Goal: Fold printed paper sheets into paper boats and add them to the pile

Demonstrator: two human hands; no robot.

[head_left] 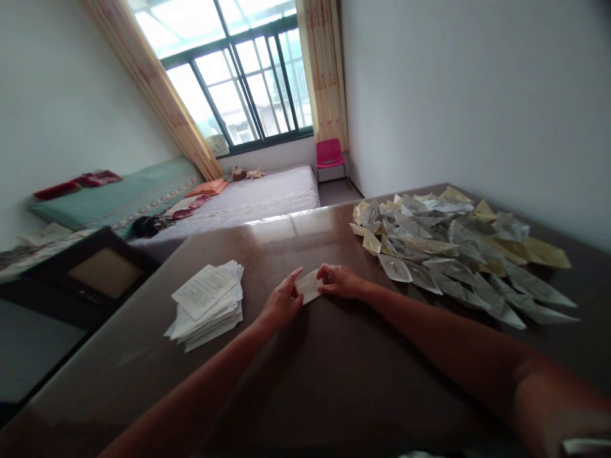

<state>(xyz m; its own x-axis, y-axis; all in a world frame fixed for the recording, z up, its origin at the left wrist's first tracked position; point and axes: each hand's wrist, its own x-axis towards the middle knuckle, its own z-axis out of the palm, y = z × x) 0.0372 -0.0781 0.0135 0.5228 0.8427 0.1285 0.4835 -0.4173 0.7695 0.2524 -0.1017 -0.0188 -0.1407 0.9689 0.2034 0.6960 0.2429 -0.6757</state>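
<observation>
Between my two hands is a small folded piece of printed paper, just over the middle of the brown table. My left hand grips its left edge, thumb and fingers closed on it. At the opposite edge, my right hand pinches the same paper with curled fingers. Left of my hands lies a stack of printed paper sheets, loosely piled. A large heap of folded paper pieces, boat-like with pointed ends, white and yellowish, spreads over the table's right side.
The glossy brown table reaches toward a bed beneath the window. A pink chair stands in the far corner. On the left is a dark cabinet. The white wall runs along the right.
</observation>
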